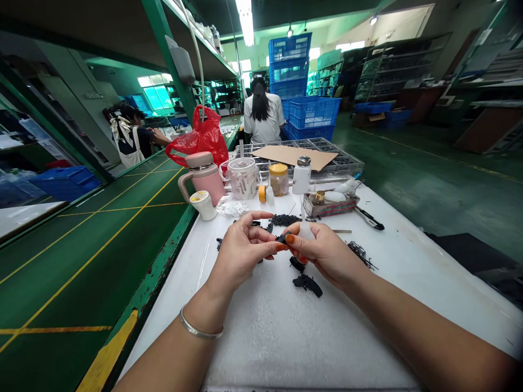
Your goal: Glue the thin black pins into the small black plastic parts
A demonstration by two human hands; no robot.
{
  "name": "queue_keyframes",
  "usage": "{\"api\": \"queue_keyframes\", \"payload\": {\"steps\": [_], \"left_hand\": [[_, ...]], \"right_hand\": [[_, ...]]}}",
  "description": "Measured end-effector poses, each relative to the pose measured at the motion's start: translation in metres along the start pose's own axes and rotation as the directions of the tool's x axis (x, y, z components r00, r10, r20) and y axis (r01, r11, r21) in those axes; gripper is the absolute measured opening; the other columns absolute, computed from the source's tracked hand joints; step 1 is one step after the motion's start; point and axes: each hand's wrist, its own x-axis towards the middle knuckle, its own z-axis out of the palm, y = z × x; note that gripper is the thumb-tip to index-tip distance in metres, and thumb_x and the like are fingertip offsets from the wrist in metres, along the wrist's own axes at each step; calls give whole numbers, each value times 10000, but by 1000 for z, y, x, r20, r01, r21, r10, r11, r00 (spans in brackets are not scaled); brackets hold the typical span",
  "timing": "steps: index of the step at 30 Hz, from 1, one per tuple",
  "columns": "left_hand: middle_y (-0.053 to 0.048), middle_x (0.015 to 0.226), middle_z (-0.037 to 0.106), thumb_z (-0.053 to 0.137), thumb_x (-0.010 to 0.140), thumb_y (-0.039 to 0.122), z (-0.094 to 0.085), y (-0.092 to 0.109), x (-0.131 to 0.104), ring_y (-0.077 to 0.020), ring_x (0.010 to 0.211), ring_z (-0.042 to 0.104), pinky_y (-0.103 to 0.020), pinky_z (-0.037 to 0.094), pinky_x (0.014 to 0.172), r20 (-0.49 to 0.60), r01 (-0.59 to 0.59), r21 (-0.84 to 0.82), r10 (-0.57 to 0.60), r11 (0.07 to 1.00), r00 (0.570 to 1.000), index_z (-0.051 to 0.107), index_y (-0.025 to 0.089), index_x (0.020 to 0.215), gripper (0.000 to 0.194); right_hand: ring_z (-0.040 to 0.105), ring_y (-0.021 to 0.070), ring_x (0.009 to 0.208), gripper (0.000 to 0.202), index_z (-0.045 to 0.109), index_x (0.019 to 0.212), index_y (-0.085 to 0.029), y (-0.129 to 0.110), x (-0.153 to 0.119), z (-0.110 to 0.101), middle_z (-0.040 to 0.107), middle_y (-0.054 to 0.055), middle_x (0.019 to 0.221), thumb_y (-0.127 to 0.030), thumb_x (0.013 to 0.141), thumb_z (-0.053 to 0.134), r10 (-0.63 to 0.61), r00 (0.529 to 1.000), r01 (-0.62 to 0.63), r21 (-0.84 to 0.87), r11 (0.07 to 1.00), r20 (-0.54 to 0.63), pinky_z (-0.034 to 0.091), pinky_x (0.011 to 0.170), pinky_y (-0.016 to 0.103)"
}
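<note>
Both hands are meeting near the centre of the frame, above a white table (pixel 261 337). The left forearm is rising from the lower left edge, with a silver bracelet (pixel 200 330) circling the wrist. The left hand (pixel 237 253) is slanting up and to the right, back of the hand facing the camera, thumb and fingers closing narrowly on one side of a small black part (pixel 282 238). The right forearm is reaching in from the lower right; the right hand (pixel 324 251) is pointing left, thumb and fingertips pinching the other side of the same part. A white bottle (pixel 305 231) with a thin upright tip is showing behind the right thumb; its lower portion is hidden, so the grip on it cannot be told.

The part is sitting between the two thumbs, just right of frame centre. Below the right hand, a curved black piece (pixel 308 285) is lying on the table. A pile of black rings (pixel 285 220) is resting just above the hands in the frame, and a bundle of black sticks (pixel 362 255) is lying right of centre, near the right forearm.
</note>
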Motion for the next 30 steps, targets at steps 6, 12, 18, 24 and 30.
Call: {"api": "queue_keyframes", "payload": {"steps": [6, 12, 18, 24, 30], "left_hand": [[-4, 641, 651, 780, 665, 247, -11, 6, 1, -125, 571, 599, -200, 503, 510, -53, -48, 43, 50, 998, 997, 544, 153, 1132, 532], [-11, 784, 644, 754, 692, 265, -55, 21, 10, -109, 715, 620, -161, 512, 566, -398, -219, -48, 182, 975, 899, 629, 167, 1011, 357], [-34, 831, 656, 718, 696, 297, -61, 29, 27, -157, 746, 627, -222, 516, 572, -239, -70, 227, 125, 971, 963, 651, 166, 922, 270], [-61, 754, 678, 592, 765, 272, -67, 24, 53, -220, 739, 621, -312, 472, 643, -27, -75, 939, 286, 337, 958, 700, 193, 829, 149], [-136, 980, 675, 515, 770, 168, -83, 6, 69, -293, 903, 624, -346, 448, 697, 16, 7, 995, 216, -101, 976, 692, 173, 1012, 299]], "right_hand": [[416, 71, 561, 256, 600, 743, -142, -2, 0, -1, 561, -1, 661, -374, 778, 700, 29, 1000, -28, 90, 996, -12, 317, 506, 196], [461, 78, 539, 142, 581, 764, -141, -4, 2, -9, 592, 26, 668, -205, 723, 701, 310, 950, -279, 377, 883, -24, 304, 427, 160], [443, 78, 449, 59, 563, 846, -172, -10, 3, -10, 569, 12, 594, -198, 795, 577, 454, 889, -369, 495, 786, -57, 266, 381, 156], [415, 69, 415, 87, 524, 750, -172, -10, 4, -10, 543, -4, 555, -216, 772, 596, 469, 881, -373, 518, 770, -63, 248, 372, 162], [394, 63, 408, 173, 506, 659, -164, -8, 6, -14, 517, -12, 520, -239, 714, 651, 474, 878, -365, 553, 749, -63, 239, 363, 167]]}}
